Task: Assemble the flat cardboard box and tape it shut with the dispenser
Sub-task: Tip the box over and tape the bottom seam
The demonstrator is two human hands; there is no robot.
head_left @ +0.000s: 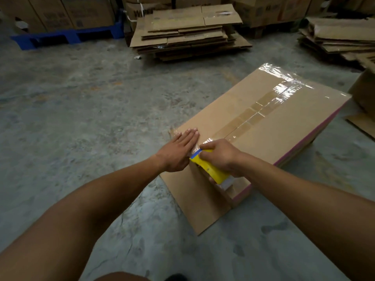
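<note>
A brown cardboard box [280, 122] stands on the concrete floor with its top flaps closed. Clear tape [261, 110] runs along the centre seam, and a crinkled strip crosses the far edge. My left hand [179, 150] lies flat, fingers together, on the near left corner of the box top. My right hand [220, 156] grips a yellow and blue tape dispenser [211, 169] at the near end of the seam, over the box's near edge. The dispenser's roll is mostly hidden under my hand.
A pile of flat cardboard sheets [186, 31] lies at the back centre, another pile [343, 37] at the back right. A blue pallet [67, 36] with stacked cartons stands at the back left. Another box [365, 92] sits at the right edge.
</note>
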